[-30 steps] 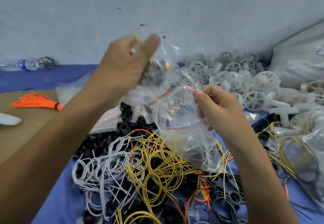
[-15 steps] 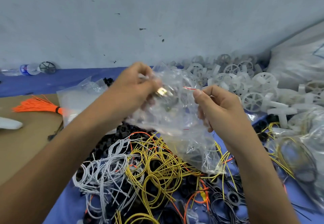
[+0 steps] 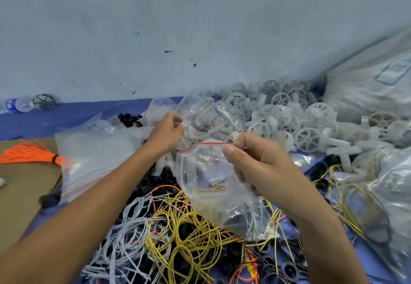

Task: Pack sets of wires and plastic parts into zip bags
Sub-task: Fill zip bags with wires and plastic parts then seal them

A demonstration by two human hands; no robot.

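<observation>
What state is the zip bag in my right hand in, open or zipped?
Open. The zip bag's mouth gapes: the right hand pinches the red-striped lip, and the other lip sags away.

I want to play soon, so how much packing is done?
Done: the zip bag already holds some wires and a dark part. In hand: the right hand pinches its open top; the left hand grips a bag of small parts. Left: piles of yellow wires and white wheels lie loose.
</observation>
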